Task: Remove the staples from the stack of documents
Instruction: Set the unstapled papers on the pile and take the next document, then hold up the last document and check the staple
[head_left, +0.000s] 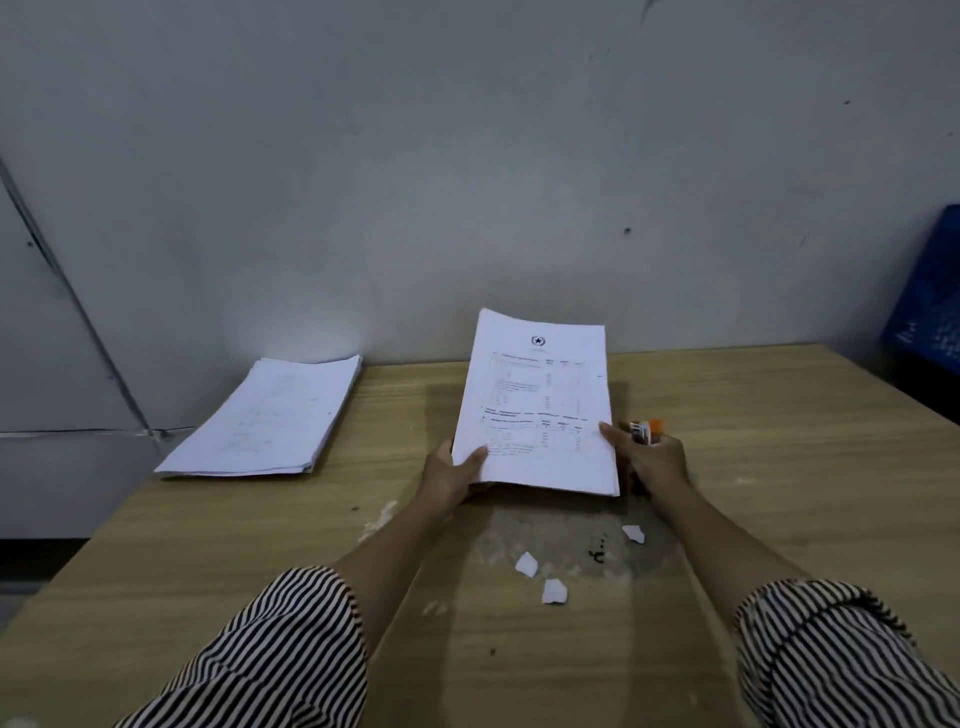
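Observation:
A thick stack of printed documents (540, 400) is held tilted up off the wooden table (779, 467), its top page showing an emblem and tables. My left hand (452, 475) grips its lower left corner, thumb on top. My right hand (652, 460) steadies the lower right edge with the thumb while also holding a small orange and black staple remover (647, 431) in its fingers. No staple can be made out on the stack.
A second pile of white papers (265, 421) lies flat at the table's far left. Torn paper scraps (540, 574) lie on a worn grey patch near me. A blue crate (930, 296) stands at the right beyond the table. A grey wall is behind.

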